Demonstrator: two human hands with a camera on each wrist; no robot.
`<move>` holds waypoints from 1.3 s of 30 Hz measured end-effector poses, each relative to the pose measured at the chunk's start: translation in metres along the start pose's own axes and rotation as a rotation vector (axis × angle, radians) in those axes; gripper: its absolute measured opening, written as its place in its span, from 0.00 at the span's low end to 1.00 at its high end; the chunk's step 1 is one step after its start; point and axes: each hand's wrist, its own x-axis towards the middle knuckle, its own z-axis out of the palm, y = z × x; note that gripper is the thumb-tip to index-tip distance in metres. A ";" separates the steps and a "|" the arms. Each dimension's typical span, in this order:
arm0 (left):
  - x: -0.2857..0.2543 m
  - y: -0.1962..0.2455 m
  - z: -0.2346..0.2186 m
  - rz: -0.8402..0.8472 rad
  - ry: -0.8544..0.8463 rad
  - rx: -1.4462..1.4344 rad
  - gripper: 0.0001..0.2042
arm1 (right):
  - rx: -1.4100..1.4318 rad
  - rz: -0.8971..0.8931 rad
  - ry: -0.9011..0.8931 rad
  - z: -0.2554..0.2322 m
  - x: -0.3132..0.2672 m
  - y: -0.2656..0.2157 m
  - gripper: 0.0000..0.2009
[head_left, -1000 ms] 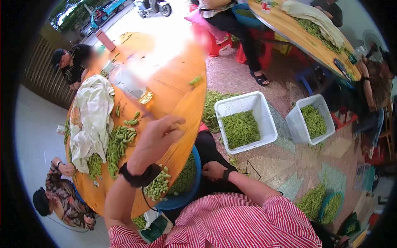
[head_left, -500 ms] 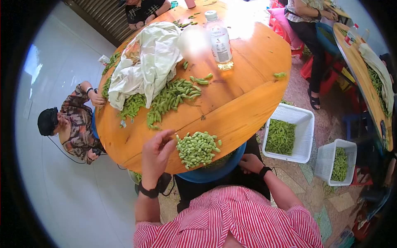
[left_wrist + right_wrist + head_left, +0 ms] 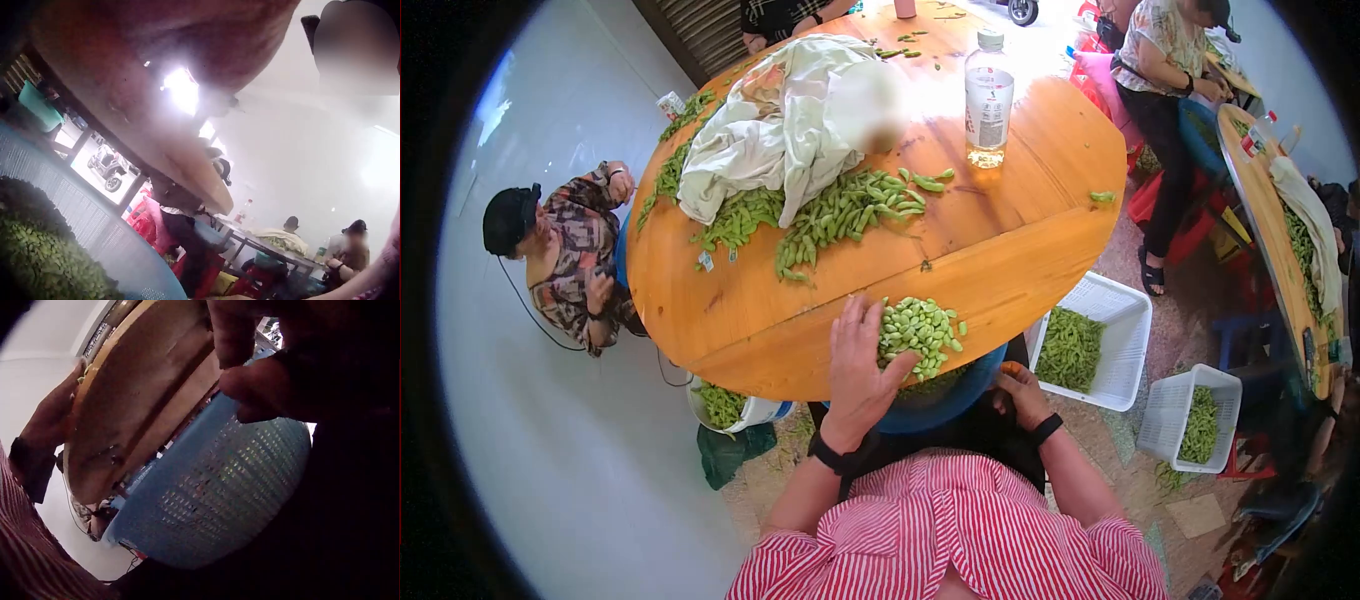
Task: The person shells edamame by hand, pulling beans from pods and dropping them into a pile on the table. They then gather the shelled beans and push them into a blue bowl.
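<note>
A heap of shelled green beans (image 3: 925,335) lies at the near edge of the round wooden table (image 3: 1020,240). My left hand (image 3: 860,365) rests against the heap's left side, fingers extended and thumb spread along its near side. Just below the table edge is a blue basket (image 3: 930,410), partly hidden by the tabletop; green beans (image 3: 44,250) fill it in the left wrist view. On the basket's right, my right hand (image 3: 1022,395) grips the rim with curled fingers. The right wrist view shows those fingers (image 3: 250,384) close up at the rim.
Unshelled pods (image 3: 850,210) lie beside a white cloth (image 3: 770,130) across the table. A bottle (image 3: 989,105) stands farther back. White baskets (image 3: 1125,350) of pods sit on the floor at right, and a bucket (image 3: 730,405) at left. A person in a patterned shirt (image 3: 570,265) sits at left.
My left hand has come down from above the table to the side of the bean heap. My right hand has moved up to the basket rim. The head view has turned leftward.
</note>
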 end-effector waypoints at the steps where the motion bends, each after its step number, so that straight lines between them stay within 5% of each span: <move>1: 0.001 0.003 0.003 0.029 0.025 -0.006 0.32 | -0.002 -0.001 0.040 0.004 -0.004 -0.002 0.10; 8: -0.012 0.006 0.005 0.198 -0.013 -0.063 0.18 | 0.036 -0.010 -0.047 0.013 -0.019 0.023 0.10; 21: -0.047 0.020 -0.005 0.306 -0.074 -0.188 0.17 | 0.010 0.144 -0.199 0.014 -0.064 0.013 0.12; 26: -0.037 0.024 -0.013 0.227 -0.102 -0.651 0.15 | -0.041 0.145 -0.164 0.018 -0.069 0.008 0.12; 33: 0.030 0.017 -0.002 0.136 0.024 -0.356 0.21 | -0.005 0.135 -0.159 0.013 -0.064 0.021 0.11; 35: 0.035 0.014 0.017 0.156 -0.131 -0.230 0.24 | -0.013 0.142 -0.173 0.014 -0.066 0.017 0.11; 39: 0.031 0.025 0.035 0.287 -0.114 -0.184 0.24 | -0.037 0.133 -0.166 0.013 -0.067 0.016 0.11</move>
